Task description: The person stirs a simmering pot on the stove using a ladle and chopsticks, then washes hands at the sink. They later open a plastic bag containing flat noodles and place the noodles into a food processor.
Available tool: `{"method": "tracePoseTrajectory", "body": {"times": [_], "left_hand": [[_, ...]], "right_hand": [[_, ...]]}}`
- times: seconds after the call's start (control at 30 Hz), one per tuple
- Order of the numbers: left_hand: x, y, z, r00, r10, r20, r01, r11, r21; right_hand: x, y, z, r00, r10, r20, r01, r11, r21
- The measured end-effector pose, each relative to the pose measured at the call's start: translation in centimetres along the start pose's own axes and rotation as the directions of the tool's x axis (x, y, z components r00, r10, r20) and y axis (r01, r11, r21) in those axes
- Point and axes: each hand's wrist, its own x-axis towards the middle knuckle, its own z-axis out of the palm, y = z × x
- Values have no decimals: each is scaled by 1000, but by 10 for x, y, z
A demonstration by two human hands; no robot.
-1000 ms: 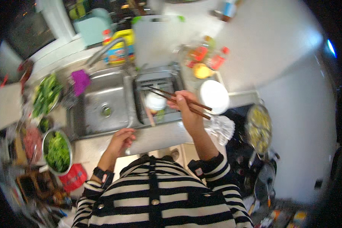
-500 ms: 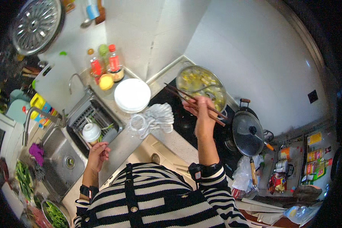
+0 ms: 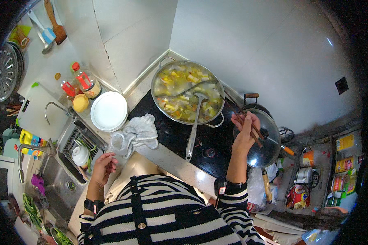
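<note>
In my right hand (image 3: 245,127) is a pair of dark brown chopsticks (image 3: 232,104), slanting up and left, their far ends by the right rim of a wide steel pot (image 3: 156,78). A curved divider (image 3: 184,91) crosses the pot, which holds yellow and white pieces in broth. A steel ladle (image 3: 194,124) leans in it, its head partly sunk and its handle reaching toward me over the black cooktop (image 3: 167,134). Empty, with fingers curled in, my left hand (image 3: 104,166) hovers near the counter edge, below a crumpled white cloth (image 3: 141,132).
Right of the pot, a glass-lidded pan (image 3: 253,152) sits partly under my right hand. White plates (image 3: 108,111) are stacked beside sauce bottles (image 3: 88,83) at the left. Farther left are a dish rack holding a white bowl (image 3: 80,156) and a steel sink (image 3: 57,175).
The view has shifted toward the pot. My right hand with the chopsticks has moved from over the pot to the right, over the pan lid, uncovering the ladle. My left hand stays curled.
</note>
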Motion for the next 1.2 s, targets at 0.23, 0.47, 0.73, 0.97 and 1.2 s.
{"method": "tracePoseTrajectory", "body": {"times": [0.23, 0.47, 0.73, 0.97, 1.2], "left_hand": [[5, 0, 22, 1000, -2, -19, 2, 1000, 13], [-1, 40, 69, 983, -130, 132, 106, 978, 178], [-2, 69, 146, 754, -60, 654, 111, 993, -36], [4, 62, 147, 884, 31, 467, 79, 973, -215], [48, 68, 94, 998, 22, 60, -34, 979, 203]], "right_hand": [[4, -2, 5, 994, -60, 87, 64, 997, -39], [-18, -3, 40, 728, -198, 656, 402, 899, -174], [-67, -19, 107, -7, -336, 942, 591, 758, 275], [-75, -6, 119, -44, -449, 893, 623, 686, 376], [-52, -3, 87, 258, -254, 932, 644, 765, 30]]}}
